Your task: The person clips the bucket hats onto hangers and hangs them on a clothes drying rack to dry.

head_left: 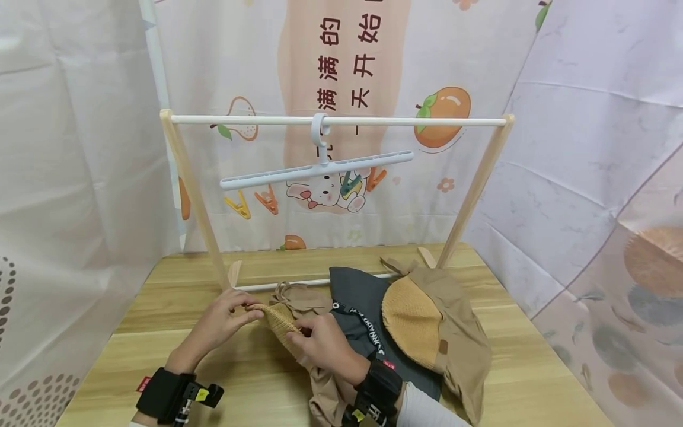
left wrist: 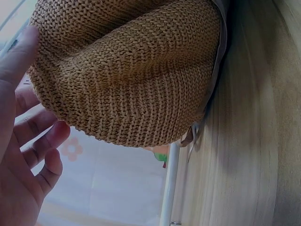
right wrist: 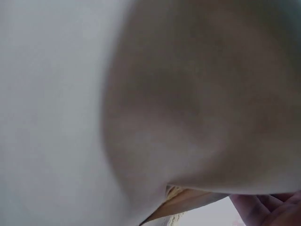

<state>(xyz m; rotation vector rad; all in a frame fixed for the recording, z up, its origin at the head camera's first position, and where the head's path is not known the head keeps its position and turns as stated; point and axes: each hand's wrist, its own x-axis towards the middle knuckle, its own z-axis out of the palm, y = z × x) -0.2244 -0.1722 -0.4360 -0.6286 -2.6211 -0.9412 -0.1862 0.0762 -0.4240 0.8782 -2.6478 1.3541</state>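
Note:
A tan cloth hat with a knitted straw-like brim point(head_left: 280, 322) is held up off the table at the front centre. My left hand point(head_left: 226, 315) pinches the brim's far-left edge between thumb and fingers. In the left wrist view the ribbed weave of the brim point(left wrist: 127, 89) fills the top, beside the thumb. My right hand point(head_left: 326, 345) pinches the same brim nearer its right side. The hat's soft brown cloth point(head_left: 326, 394) hangs down below that hand. Blurred brown cloth point(right wrist: 202, 103) covers much of the right wrist view.
Right of my hands lie a dark grey hat point(head_left: 347, 284) with a lettered strap and a second tan hat point(head_left: 464, 332). Behind stands a wooden rack point(head_left: 194, 196) whose white rod point(head_left: 240, 120) carries a pale hanger point(head_left: 320, 170). Several coloured clips point(head_left: 267, 200) hang below it.

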